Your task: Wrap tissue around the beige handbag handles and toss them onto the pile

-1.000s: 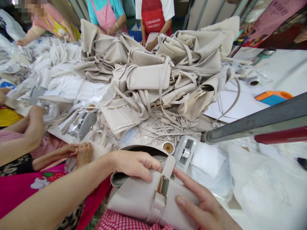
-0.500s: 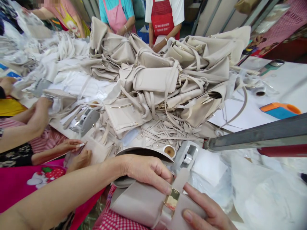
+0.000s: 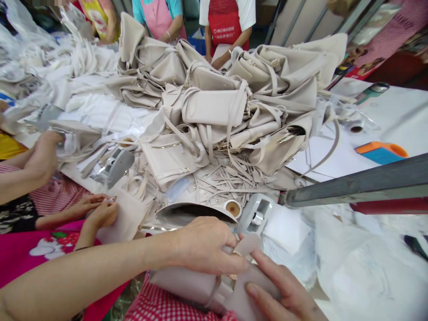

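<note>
A beige bag [image 3: 190, 283] lies across my lap, over red checked cloth, with a strap and gold-coloured metal fitting [image 3: 229, 281] near its middle. My left hand [image 3: 210, 245] reaches over from the left, its fingers closed on the strap tab just above the fitting, which they partly cover. On the right, my right hand [image 3: 277, 285] rests against the bag with fingers spread, the fingertips pressing its side near the tab. Behind my left hand the dark opening of the bag [image 3: 194, 215] shows.
Beige bags [image 3: 214, 107] are heaped across the table, with loose straps before them. Close ahead stand a tape dispenser [image 3: 257, 214] and a tape roll [image 3: 232, 208]. A metal bar [image 3: 361, 180] juts in from the right. Co-workers' hands [image 3: 100, 209] work at the left.
My left hand has moved its fingers over the gold fitting, which was more exposed before. The view has shifted slightly. At the left, a co-worker's hands have come together at a small metal piece.
</note>
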A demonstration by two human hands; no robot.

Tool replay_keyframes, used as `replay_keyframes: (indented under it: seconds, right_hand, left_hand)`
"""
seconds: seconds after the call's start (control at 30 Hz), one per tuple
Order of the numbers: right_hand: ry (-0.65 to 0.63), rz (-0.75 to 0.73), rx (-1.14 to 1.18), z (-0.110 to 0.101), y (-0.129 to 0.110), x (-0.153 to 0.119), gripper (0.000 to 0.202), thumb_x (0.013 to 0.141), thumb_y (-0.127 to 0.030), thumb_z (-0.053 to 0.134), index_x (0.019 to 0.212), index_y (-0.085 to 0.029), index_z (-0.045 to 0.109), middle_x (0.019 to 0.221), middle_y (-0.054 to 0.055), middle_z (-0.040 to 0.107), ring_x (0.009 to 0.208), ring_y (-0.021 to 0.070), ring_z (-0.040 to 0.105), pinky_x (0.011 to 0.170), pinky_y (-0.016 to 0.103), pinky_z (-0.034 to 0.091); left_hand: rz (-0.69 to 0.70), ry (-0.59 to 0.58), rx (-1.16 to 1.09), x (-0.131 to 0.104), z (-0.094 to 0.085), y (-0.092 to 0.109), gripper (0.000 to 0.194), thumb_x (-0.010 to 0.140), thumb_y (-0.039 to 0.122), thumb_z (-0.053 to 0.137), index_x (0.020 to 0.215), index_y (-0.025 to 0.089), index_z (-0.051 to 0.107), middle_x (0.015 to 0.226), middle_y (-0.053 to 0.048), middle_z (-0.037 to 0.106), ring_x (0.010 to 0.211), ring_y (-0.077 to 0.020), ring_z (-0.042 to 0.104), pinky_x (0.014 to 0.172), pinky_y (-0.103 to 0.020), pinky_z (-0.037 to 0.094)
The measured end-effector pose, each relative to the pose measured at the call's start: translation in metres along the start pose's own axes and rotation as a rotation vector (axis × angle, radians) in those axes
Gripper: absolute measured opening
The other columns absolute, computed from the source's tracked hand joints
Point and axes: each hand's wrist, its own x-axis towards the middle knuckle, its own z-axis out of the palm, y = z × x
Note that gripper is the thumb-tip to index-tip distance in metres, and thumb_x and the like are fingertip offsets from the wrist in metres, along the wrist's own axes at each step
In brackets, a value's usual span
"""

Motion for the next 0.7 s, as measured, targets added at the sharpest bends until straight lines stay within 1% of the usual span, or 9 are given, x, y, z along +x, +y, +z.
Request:
replay_keyframes:
  seconds: [0.1, 0.17, 0.23, 0.33, 0.37, 0.43, 0.57, 0.63, 0.7]
  right_hand:
    - [0.022, 0.076, 0.042, 0.005, 0.000, 0.004, 0.061, 0.089, -0.052, 0.061, 0.143, -0.027, 0.051, 0.131, 0.011, 0.068, 0.120, 0.0310, 0.064, 0.099, 0.040, 0.054]
    - [0.035, 0.102, 0.079, 0.008, -0.002, 0.007, 0.066, 0.087, -0.055, 0.062, 0.145, -0.027, 0.048, 0.147, 0.009, 0.054, 0.136, 0.0311, 0.050, 0.112, 0.044, 0.042]
    - [0.041, 0.115, 0.099, 0.009, -0.005, 0.009, 0.067, 0.088, -0.054, 0.062, 0.147, -0.026, 0.046, 0.151, 0.008, 0.049, 0.141, 0.0303, 0.042, 0.115, 0.045, 0.037]
    - [0.066, 0.100, 0.074, 0.009, -0.006, 0.010, 0.065, 0.089, -0.050, 0.061, 0.147, -0.025, 0.046, 0.148, 0.009, 0.053, 0.141, 0.0304, 0.043, 0.113, 0.044, 0.039]
    - [0.077, 0.090, 0.058, 0.009, -0.006, 0.009, 0.065, 0.089, -0.050, 0.061, 0.146, -0.025, 0.047, 0.147, 0.009, 0.054, 0.140, 0.0307, 0.043, 0.113, 0.045, 0.040]
    - [0.087, 0.079, 0.035, 0.010, -0.005, 0.008, 0.064, 0.088, -0.050, 0.062, 0.145, -0.025, 0.048, 0.147, 0.009, 0.054, 0.140, 0.0316, 0.044, 0.113, 0.046, 0.039]
    - [0.070, 0.105, 0.055, 0.010, -0.006, 0.008, 0.065, 0.087, -0.047, 0.063, 0.146, -0.025, 0.047, 0.150, 0.008, 0.049, 0.142, 0.0323, 0.040, 0.114, 0.046, 0.039]
    - [0.056, 0.124, 0.084, 0.009, -0.009, 0.010, 0.066, 0.089, -0.043, 0.062, 0.150, -0.026, 0.041, 0.152, 0.008, 0.047, 0.143, 0.0317, 0.038, 0.114, 0.047, 0.038]
    - [0.040, 0.122, 0.108, 0.008, -0.013, 0.014, 0.070, 0.090, -0.041, 0.059, 0.153, -0.027, 0.032, 0.156, 0.007, 0.041, 0.145, 0.0305, 0.034, 0.116, 0.050, 0.033]
  left_hand:
    - [-0.035, -0.050, -0.289, 0.005, 0.004, -0.018, 0.059, 0.092, 0.060, 0.037, 0.073, 0.015, 0.071, 0.063, 0.000, 0.058, 0.056, -0.0133, 0.045, 0.053, -0.024, 0.035]
    - [-0.031, -0.039, -0.385, 0.006, 0.005, -0.026, 0.067, 0.095, 0.061, 0.026, 0.075, 0.015, 0.070, 0.066, -0.001, 0.058, 0.059, -0.0132, 0.046, 0.056, -0.024, 0.037]
    - [0.015, -0.011, -0.377, 0.005, 0.006, -0.026, 0.054, 0.090, 0.061, 0.043, 0.075, 0.015, 0.069, 0.066, 0.002, 0.055, 0.060, -0.0124, 0.044, 0.055, -0.023, 0.035]
    - [0.094, 0.100, -0.271, 0.002, 0.010, -0.019, 0.027, 0.079, 0.043, 0.067, 0.075, 0.016, 0.066, 0.066, 0.004, 0.052, 0.064, -0.0117, 0.046, 0.056, -0.021, 0.031]
    - [0.123, 0.154, -0.229, 0.001, 0.012, -0.017, 0.021, 0.080, 0.037, 0.066, 0.073, 0.017, 0.064, 0.067, 0.005, 0.051, 0.064, -0.0112, 0.046, 0.057, -0.021, 0.030]
    - [0.172, 0.231, -0.157, 0.002, 0.017, -0.014, 0.024, 0.086, 0.030, 0.059, 0.066, 0.017, 0.055, 0.065, 0.005, 0.049, 0.062, -0.0098, 0.044, 0.058, -0.022, 0.029]
    - [0.184, 0.286, -0.102, 0.007, 0.025, -0.018, 0.042, 0.095, 0.035, 0.046, 0.058, 0.018, 0.035, 0.057, 0.006, 0.036, 0.055, -0.0091, 0.034, 0.055, -0.025, 0.024]
    - [0.152, 0.289, -0.124, 0.008, 0.025, -0.020, 0.045, 0.098, 0.038, 0.039, 0.057, 0.019, 0.033, 0.056, 0.006, 0.032, 0.054, -0.0099, 0.032, 0.054, -0.026, 0.024]
    - [0.119, 0.328, -0.094, 0.006, 0.022, -0.019, 0.045, 0.099, 0.037, 0.033, 0.059, 0.019, 0.039, 0.058, 0.005, 0.038, 0.057, -0.0114, 0.037, 0.056, -0.026, 0.027]
